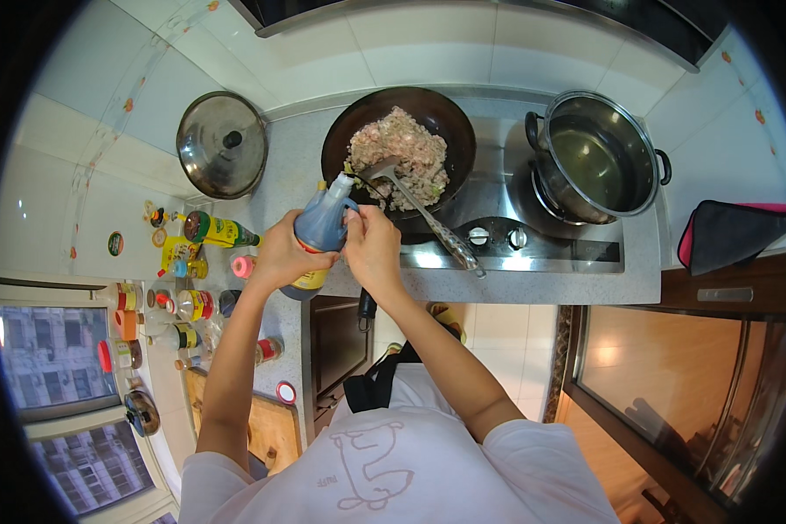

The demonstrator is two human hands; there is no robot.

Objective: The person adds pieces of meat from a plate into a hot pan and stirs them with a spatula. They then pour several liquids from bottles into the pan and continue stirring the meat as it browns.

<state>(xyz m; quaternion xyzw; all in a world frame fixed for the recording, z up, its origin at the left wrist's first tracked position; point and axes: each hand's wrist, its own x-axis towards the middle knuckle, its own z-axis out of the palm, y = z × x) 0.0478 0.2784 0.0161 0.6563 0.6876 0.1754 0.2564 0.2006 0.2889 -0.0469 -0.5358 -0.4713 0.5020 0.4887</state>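
My left hand (pixel 295 252) is wrapped around a large plastic sauce bottle (pixel 321 226) with a blue-grey upper part, a yellow label and dark contents. Its neck is tilted up towards the wok (pixel 462 124). My right hand (pixel 372 245) is at the bottle's handle, fingers bent; whether it grips the handle is hard to tell. Pale minced meat (pixel 403 147) with bits of green lies in the wok on the hob. A metal spatula (pixel 432 223) rests with its blade in the meat and its patterned handle over the hob's front edge.
A steel pot (pixel 589 157) with liquid stands on the right burner. At the left, a metal lid (pixel 216 144) leans against the wall above several bottles, including a green-capped one (pixel 219 230). A wooden cutting board (pixel 281 426) and a dark cloth (pixel 733 232) are at the sides.
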